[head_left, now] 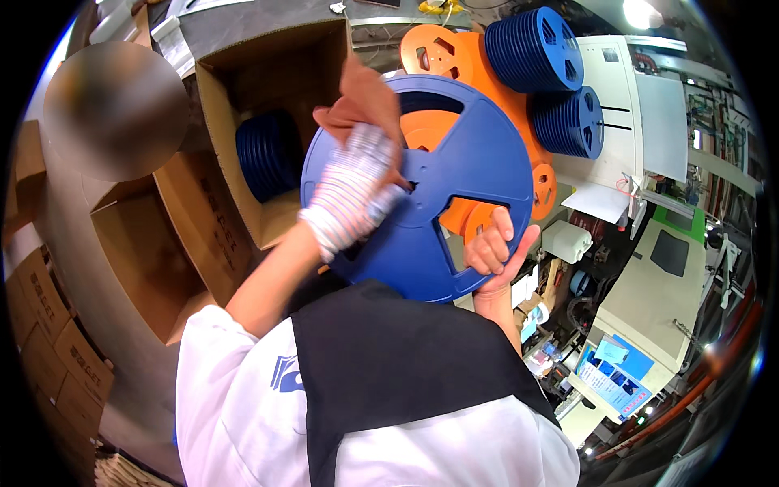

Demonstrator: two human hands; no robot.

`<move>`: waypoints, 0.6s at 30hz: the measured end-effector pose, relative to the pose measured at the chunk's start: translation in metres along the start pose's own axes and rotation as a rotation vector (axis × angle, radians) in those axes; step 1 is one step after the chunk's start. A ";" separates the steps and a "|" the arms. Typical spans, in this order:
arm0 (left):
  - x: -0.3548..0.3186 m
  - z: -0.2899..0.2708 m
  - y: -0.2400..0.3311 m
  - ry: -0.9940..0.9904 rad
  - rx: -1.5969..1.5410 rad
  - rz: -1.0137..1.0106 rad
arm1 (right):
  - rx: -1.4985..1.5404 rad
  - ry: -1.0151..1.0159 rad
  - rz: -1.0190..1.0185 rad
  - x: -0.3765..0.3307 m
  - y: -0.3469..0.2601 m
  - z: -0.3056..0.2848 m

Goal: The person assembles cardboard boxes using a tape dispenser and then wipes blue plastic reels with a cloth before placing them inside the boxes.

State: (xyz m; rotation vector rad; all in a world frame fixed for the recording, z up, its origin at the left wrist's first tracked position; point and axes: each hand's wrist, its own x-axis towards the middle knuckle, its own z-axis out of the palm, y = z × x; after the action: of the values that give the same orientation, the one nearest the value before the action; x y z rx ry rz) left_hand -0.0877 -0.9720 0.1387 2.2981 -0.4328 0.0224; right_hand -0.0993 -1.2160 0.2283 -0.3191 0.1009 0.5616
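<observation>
Now | hands clasp brown cloth, blue reel | orange reels half-hidden behind | carton left

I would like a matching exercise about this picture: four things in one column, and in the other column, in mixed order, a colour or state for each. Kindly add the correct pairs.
Things
1. Left hand
2. Right hand
3. Wiping cloth
4. Held reel

Colour or state
A. Blue
B. Ungloved
C. Gloved
D. Reddish brown

Pairs: 1-C; 2-B; 3-D; 4-A
</observation>
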 end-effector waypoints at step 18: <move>-0.077 -0.004 -0.013 -0.256 -0.078 0.264 | 0.166 0.110 0.006 0.016 -0.012 -0.003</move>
State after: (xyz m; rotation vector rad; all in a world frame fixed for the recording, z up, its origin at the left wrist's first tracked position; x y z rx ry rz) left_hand -0.1557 -0.9377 0.1214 2.1599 -0.8523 -0.1559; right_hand -0.0794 -1.2184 0.2263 -0.1881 0.2531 0.5382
